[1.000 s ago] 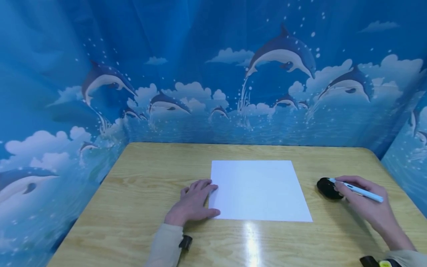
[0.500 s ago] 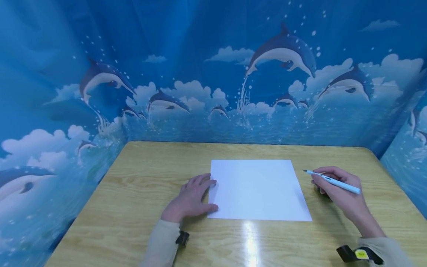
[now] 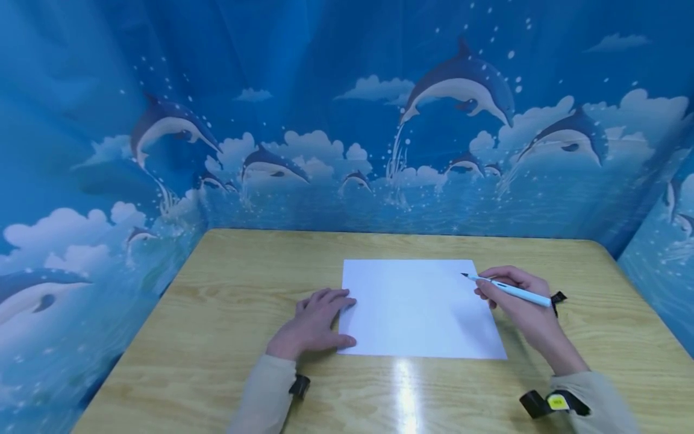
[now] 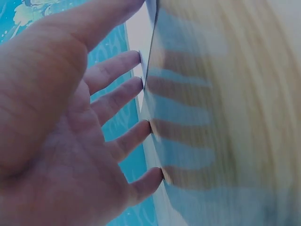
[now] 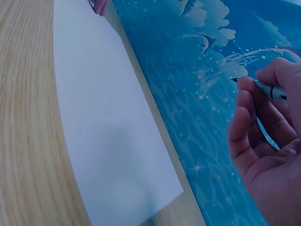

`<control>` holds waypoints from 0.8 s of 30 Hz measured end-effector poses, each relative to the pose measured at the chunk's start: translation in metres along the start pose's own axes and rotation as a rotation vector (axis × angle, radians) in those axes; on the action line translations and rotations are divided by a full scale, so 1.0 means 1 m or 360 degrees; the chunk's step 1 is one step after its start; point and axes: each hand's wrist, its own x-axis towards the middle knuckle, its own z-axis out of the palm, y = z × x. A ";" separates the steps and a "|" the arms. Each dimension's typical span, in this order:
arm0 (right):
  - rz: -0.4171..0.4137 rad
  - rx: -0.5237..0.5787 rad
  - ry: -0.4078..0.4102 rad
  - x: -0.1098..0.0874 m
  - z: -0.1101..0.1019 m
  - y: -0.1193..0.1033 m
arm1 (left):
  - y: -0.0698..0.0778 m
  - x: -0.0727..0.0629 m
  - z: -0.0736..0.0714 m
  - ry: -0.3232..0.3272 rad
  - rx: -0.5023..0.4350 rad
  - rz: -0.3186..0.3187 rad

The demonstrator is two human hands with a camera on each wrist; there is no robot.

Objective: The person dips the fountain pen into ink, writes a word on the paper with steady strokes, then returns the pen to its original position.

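A blank white sheet of paper [image 3: 412, 313] lies on the wooden table. My left hand [image 3: 314, 325] rests along its left edge, fingers spread, with the thumb and some fingertips on the paper. In the left wrist view the fingers [image 4: 122, 101] reach straight to the surface. My right hand [image 3: 520, 307] pinches a light-blue pen [image 3: 523, 293] between thumb and fingers. Its dark tip points left, over the upper right part of the sheet. The right wrist view shows the pen's dark tip and a black band on its barrel [image 5: 277, 92], above the tabletop.
A small black piece [image 3: 558, 298] shows just behind my right hand, mostly hidden. The light wood table [image 3: 217, 301] extends around the paper. A blue curtain [image 3: 325, 199] printed with dolphins stands along its far side and left.
My right hand has moved left with the pen, from a black rounded object at the right to over the paper's right edge. My left hand stays at the paper's left edge.
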 end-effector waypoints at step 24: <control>0.0074 0.0080 -0.0183 0.015 0.045 0.012 | -0.002 -0.002 -0.002 -0.0024 -0.0073 -0.0004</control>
